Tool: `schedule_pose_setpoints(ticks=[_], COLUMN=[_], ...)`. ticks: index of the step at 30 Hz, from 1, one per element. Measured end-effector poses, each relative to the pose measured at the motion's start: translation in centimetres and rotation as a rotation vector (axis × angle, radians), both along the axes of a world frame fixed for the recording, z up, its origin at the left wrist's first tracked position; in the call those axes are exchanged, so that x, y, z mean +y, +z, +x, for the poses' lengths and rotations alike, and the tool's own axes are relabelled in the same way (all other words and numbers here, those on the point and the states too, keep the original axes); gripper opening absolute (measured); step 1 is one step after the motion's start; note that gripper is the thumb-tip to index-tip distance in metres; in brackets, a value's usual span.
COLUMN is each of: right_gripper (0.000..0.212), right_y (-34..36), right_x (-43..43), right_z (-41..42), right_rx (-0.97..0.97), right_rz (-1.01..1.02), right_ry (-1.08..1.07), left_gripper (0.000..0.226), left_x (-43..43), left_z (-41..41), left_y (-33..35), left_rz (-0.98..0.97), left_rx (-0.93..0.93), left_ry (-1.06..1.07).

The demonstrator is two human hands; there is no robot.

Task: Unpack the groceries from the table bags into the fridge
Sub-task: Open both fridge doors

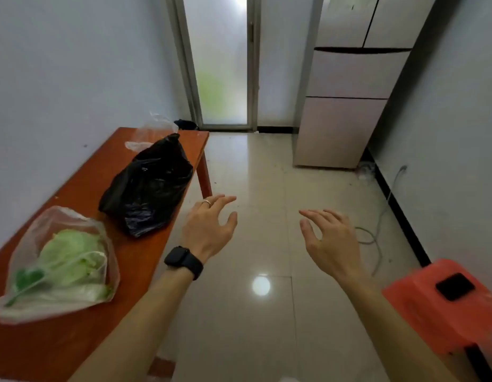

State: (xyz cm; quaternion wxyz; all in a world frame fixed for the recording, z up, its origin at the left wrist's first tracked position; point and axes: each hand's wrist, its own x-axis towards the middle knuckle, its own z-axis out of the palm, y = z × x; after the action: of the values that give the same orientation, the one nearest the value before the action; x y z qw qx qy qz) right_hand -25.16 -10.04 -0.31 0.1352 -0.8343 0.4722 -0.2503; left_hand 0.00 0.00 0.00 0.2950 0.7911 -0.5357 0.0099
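A red-brown wooden table (145,260) runs along the left wall. On its near end lies a clear plastic bag (57,266) holding green leafy vegetables. A crumpled black plastic bag (148,186) sits in the middle, and a clear bag (149,132) that looks empty lies at the far end. The beige fridge (346,106) stands against the right wall with all its doors closed. My left hand (209,227), with a ring and a black watch, hovers open just right of the black bag. My right hand (331,241) hovers open over the floor, holding nothing.
An orange plastic stool (443,307) with a black phone (454,286) on it stands at the lower right. A grey cable (377,238) trails on the tiled floor by the right wall. A frosted glass door (220,64) is straight ahead.
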Motion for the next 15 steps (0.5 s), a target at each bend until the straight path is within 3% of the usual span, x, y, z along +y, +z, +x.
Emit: schedule_pose_setpoints(ticks=[9,15], right_gripper=[0.036,0.042], right_y=[-2.8,-2.0], right_x=[-14.4,-31.7], right_z=[3.9,6.3], right_rx=[0.000,-0.001], right_rz=[0.055,0.027], right_ry=[-0.097,-0.100], left_gripper=[0.042,0.042], left_x=[-17.3,-35.6], left_z=[4.4,7.2], left_y=[-2.1,-0.6], left_rz=[0.093,0.083], left_rx=[0.026,-0.029], left_ry=[-0.086,-0.118])
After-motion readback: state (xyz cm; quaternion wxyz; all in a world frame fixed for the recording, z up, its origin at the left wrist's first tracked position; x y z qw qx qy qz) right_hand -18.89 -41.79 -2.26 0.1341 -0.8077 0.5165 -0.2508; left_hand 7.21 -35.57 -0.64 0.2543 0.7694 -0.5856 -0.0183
